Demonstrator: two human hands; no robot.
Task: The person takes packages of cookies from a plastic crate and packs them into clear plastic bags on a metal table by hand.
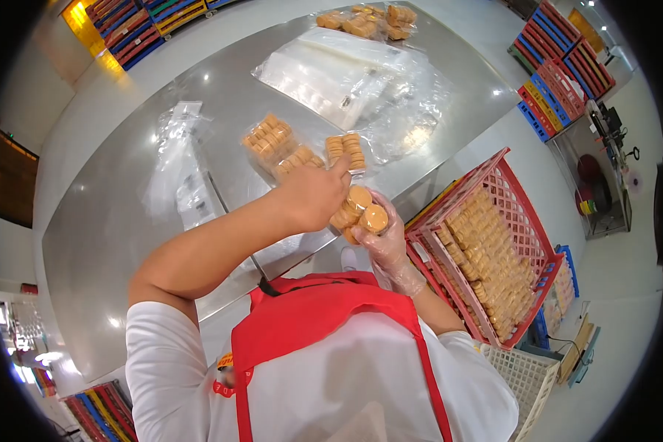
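My right hand [392, 247], in a clear plastic glove, holds a clear bag of round biscuits [374, 218] from its right side, just off the table's near edge. My bare left hand [318, 196] grips the upper left of the same bag, its index finger stretched forward and its other fingertips partly hidden. Just beyond that finger lies a clear pack of stacked biscuits [345, 151]. Two more packs lie on the metal table, one farther back [268, 138] and one [299, 158] partly behind my left hand.
Flat clear bags [331, 77] and filled packs [368, 22] lie at the table's [110, 243] far side. More empty bags [188, 166] lie left. A red crate [541, 221] full of biscuits stands right, above a white crate [523, 379]. Stacked crates [567, 55] stand farther back.
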